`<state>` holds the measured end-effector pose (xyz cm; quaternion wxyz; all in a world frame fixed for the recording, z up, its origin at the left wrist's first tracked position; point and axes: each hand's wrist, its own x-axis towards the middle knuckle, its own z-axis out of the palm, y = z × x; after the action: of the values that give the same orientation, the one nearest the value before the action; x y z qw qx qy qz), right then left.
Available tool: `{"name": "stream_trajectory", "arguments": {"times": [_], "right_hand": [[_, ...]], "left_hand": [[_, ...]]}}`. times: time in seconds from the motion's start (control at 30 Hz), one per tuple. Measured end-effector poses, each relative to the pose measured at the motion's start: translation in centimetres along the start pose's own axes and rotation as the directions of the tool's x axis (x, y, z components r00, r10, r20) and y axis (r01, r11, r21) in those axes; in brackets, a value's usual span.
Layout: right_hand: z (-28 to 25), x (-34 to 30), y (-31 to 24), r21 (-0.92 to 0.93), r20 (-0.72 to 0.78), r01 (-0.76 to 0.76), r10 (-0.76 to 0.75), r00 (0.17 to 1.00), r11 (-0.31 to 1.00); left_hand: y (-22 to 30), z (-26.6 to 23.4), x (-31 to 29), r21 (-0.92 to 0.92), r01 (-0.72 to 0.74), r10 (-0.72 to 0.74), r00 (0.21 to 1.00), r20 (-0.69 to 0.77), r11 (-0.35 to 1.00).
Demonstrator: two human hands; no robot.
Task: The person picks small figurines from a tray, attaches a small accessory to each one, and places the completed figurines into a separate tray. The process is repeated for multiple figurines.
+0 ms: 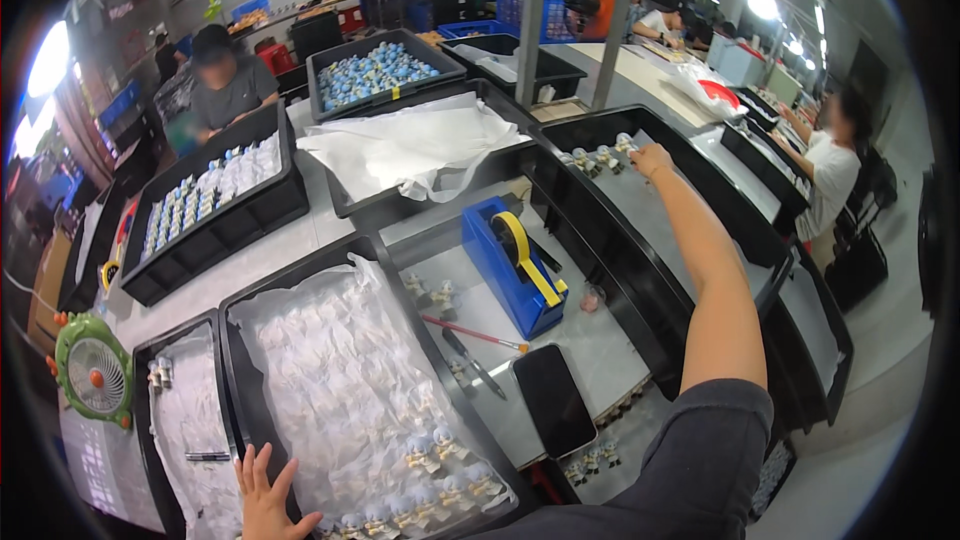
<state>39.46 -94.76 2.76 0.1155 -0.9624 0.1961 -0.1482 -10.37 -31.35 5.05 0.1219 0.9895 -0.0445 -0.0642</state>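
My right arm stretches far forward to the black tray at the upper right. There, my right hand is closed at the end of a short row of small white-and-blue figurines, its fingertips pinching the rightmost figurine. With fingers spread, my left hand lies at the near left side of a large black tray lined with crinkled white sheet. More figurines stand in rows along this tray's near end.
Between the trays are a blue tape dispenser, a dark phone, a red brush and a pen. A green fan stands at left. A bin of blue pieces is farther back. Other people work around.
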Motion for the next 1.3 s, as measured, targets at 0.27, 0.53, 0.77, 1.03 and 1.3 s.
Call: {"name": "stream_trajectory", "arguments": {"times": [0.27,0.53,0.77,1.03,1.3], "right_hand": [[3.9,0.6,0.0,-0.022,0.112,0.130,-0.127,0.986,0.991],[2.3,-1.9,-2.7,0.099,0.136,0.231,-0.243,0.961,0.968],[-4.1,3.4,0.5,-0.077,-0.101,0.502,-0.507,0.856,0.862],[-16.4,-3.1,-12.0,0.280,-0.166,0.770,-0.761,0.627,0.573],[-18.6,-38.9,-20.9,0.146,-0.120,0.980,-0.981,0.154,0.136]], "left_hand": [[0.7,-0.2,-0.1,0.039,0.046,-0.046,0.999,0.005,0.998],[0.6,0.0,0.4,0.075,0.039,-0.040,0.999,0.011,0.996],[-0.7,0.0,1.3,0.036,-0.055,0.056,0.998,-0.021,0.998],[2.2,-0.4,6.2,-0.039,-0.287,0.285,0.957,-0.052,0.957],[8.0,5.6,11.8,-0.202,-0.271,0.312,0.926,0.212,0.941]]}}
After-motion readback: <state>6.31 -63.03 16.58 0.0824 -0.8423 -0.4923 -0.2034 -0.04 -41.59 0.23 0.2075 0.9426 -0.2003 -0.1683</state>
